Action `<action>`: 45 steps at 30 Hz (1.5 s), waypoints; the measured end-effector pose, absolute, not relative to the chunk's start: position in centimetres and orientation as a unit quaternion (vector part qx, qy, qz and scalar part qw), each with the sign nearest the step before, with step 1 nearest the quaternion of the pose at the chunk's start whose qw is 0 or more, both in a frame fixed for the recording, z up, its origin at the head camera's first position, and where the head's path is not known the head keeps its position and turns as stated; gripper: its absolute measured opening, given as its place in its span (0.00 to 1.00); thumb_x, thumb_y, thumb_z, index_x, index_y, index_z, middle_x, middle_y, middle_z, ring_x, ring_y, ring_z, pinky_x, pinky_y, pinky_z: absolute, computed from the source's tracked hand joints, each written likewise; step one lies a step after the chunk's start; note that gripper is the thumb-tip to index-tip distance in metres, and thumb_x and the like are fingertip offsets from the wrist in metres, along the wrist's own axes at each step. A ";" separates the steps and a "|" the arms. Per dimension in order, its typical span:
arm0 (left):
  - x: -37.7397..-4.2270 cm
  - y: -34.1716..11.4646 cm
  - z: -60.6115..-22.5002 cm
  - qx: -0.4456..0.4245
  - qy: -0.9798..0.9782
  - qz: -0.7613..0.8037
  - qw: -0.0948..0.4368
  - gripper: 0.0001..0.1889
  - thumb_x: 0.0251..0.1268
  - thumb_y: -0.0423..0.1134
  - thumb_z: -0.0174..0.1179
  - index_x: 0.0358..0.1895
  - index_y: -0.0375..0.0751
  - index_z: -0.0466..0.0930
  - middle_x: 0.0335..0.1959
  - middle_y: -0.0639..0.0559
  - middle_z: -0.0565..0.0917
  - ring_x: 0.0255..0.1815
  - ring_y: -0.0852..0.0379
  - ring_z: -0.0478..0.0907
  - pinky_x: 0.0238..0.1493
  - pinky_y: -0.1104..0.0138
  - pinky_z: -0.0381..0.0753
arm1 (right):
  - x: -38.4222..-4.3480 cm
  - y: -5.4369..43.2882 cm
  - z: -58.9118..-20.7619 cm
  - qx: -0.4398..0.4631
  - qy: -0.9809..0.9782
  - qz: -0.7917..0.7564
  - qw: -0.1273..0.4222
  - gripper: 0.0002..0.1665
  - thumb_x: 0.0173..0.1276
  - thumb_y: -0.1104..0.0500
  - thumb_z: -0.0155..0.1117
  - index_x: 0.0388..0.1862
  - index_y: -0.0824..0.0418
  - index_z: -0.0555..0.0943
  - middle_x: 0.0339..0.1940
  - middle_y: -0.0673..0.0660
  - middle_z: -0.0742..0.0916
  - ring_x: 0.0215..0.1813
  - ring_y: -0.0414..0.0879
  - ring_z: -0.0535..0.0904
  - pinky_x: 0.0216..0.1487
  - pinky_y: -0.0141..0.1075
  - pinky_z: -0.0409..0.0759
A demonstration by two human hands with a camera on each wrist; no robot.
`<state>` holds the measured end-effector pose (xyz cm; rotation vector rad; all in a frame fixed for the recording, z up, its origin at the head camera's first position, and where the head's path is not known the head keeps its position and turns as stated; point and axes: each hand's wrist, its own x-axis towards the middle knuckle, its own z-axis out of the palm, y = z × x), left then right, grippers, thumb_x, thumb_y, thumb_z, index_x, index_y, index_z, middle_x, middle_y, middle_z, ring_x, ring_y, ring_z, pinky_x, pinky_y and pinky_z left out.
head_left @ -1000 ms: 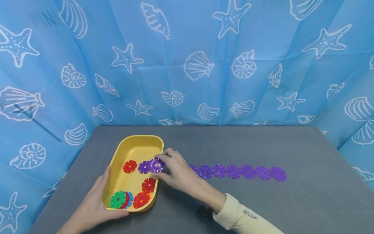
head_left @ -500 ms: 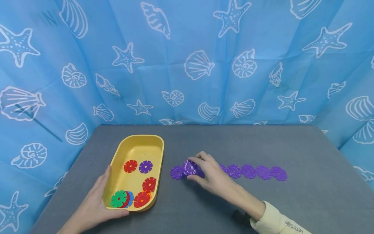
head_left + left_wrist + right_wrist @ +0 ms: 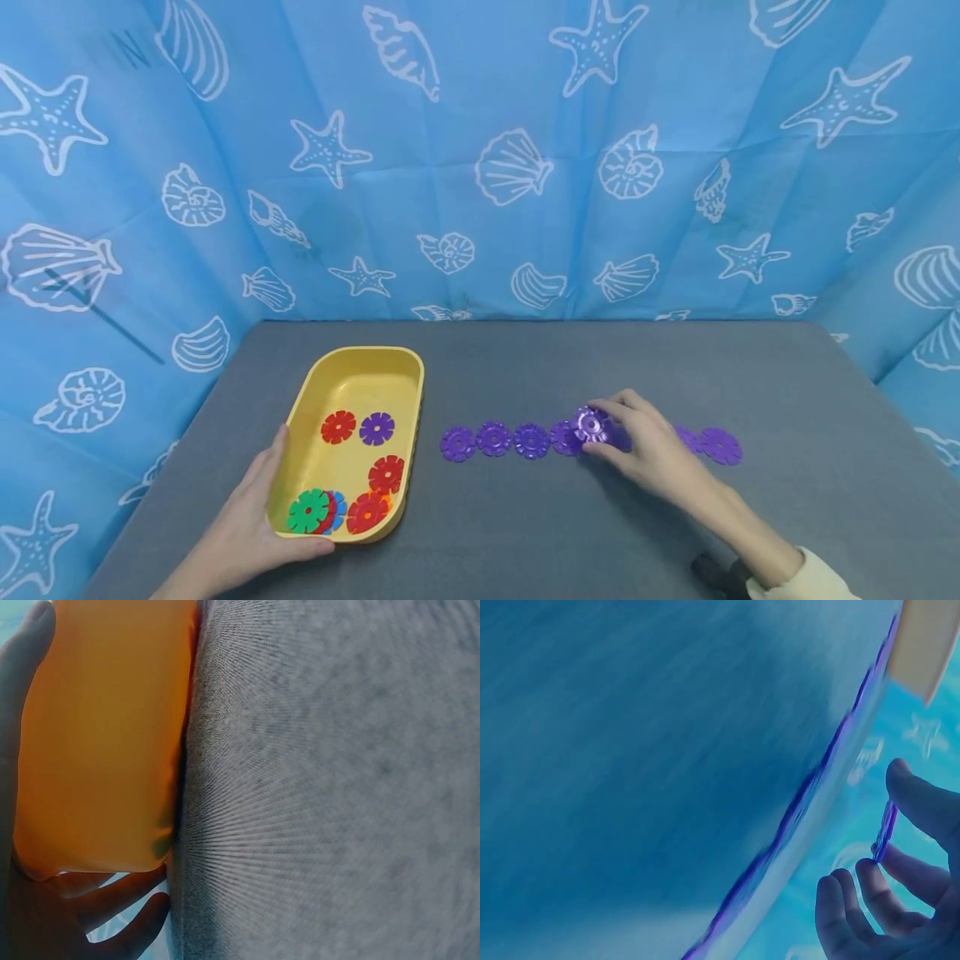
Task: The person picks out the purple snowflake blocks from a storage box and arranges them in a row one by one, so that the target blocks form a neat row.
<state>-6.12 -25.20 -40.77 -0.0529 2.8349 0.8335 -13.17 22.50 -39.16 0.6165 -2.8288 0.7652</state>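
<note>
My right hand pinches a purple snowflake disc by its edge, between thumb and fingers, above the row of purple snowflake discs on the table. In the right wrist view the held disc appears edge-on, lifted off the row. At the left, my left hand grips the near left corner of a yellow plastic bin, thumb along the near side and fingers on the left side. Inside the bin lie one purple disc, a green disc and several red discs.
A grey cloth-covered table carries everything. Behind and beside it hangs a blue curtain with white shells and starfish. A blue disc and an orange one show partly under others in the bin.
My right hand has taken a purple disc out of the bin and carried it right, over the row. The left hand has stayed on the bin.
</note>
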 end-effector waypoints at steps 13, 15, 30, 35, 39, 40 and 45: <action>-6.1 -25.2 -40.8 -0.020 0.956 0.272 0.105 0.78 0.41 0.68 0.77 0.83 0.47 0.23 0.74 0.33 0.59 0.61 0.41 0.69 0.49 0.53 0.86 | -12.5 32.6 -39.8 0.143 -0.968 0.200 0.047 0.32 0.52 0.53 0.83 0.53 0.68 0.85 0.40 0.59 0.86 0.41 0.53 0.84 0.38 0.47 0.83; -6.1 -25.2 -40.8 -0.021 0.956 0.273 0.106 0.78 0.41 0.68 0.77 0.83 0.47 0.23 0.73 0.33 0.59 0.61 0.41 0.69 0.48 0.53 0.86 | -12.6 33.9 -39.8 0.132 -0.971 0.195 0.037 0.33 0.52 0.53 0.84 0.53 0.69 0.85 0.40 0.61 0.87 0.40 0.54 0.84 0.37 0.49 0.82; -5.9 -25.1 -40.8 -0.035 0.953 0.282 0.108 0.79 0.38 0.71 0.76 0.83 0.54 0.22 0.76 0.35 0.57 0.64 0.40 0.68 0.51 0.50 0.87 | -13.4 40.1 -40.1 0.064 -0.980 0.178 -0.063 0.36 0.55 0.49 0.81 0.50 0.77 0.83 0.38 0.67 0.89 0.38 0.58 0.87 0.38 0.52 0.85; -5.8 -25.2 -40.8 -0.033 0.953 0.283 0.106 0.79 0.38 0.70 0.76 0.83 0.54 0.23 0.75 0.36 0.57 0.64 0.40 0.68 0.51 0.50 0.88 | -13.5 40.5 -40.0 0.040 -0.984 0.161 -0.064 0.36 0.56 0.45 0.80 0.49 0.75 0.84 0.35 0.63 0.89 0.39 0.59 0.86 0.38 0.53 0.82; -5.8 -25.2 -40.9 -0.026 0.952 0.288 0.096 0.78 0.38 0.69 0.77 0.83 0.54 0.24 0.74 0.36 0.58 0.63 0.41 0.69 0.49 0.51 0.88 | -13.6 40.7 -40.0 0.028 -0.984 0.157 -0.074 0.37 0.56 0.43 0.79 0.49 0.73 0.84 0.34 0.63 0.89 0.40 0.63 0.85 0.39 0.56 0.80; -5.8 -25.2 -40.9 -0.024 0.952 0.289 0.093 0.78 0.39 0.69 0.77 0.84 0.53 0.24 0.74 0.36 0.59 0.62 0.41 0.69 0.49 0.51 0.88 | -13.7 40.7 -40.0 0.025 -0.984 0.157 -0.076 0.37 0.57 0.43 0.79 0.50 0.74 0.84 0.34 0.63 0.89 0.40 0.64 0.85 0.40 0.57 0.80; -6.0 -25.3 -41.0 -0.016 0.952 0.293 0.085 0.77 0.39 0.68 0.77 0.84 0.50 0.27 0.73 0.35 0.60 0.61 0.42 0.70 0.48 0.52 0.88 | -13.8 40.7 -40.1 0.006 -0.985 0.153 -0.080 0.40 0.57 0.42 0.78 0.51 0.76 0.82 0.32 0.60 0.88 0.39 0.62 0.84 0.41 0.59 0.79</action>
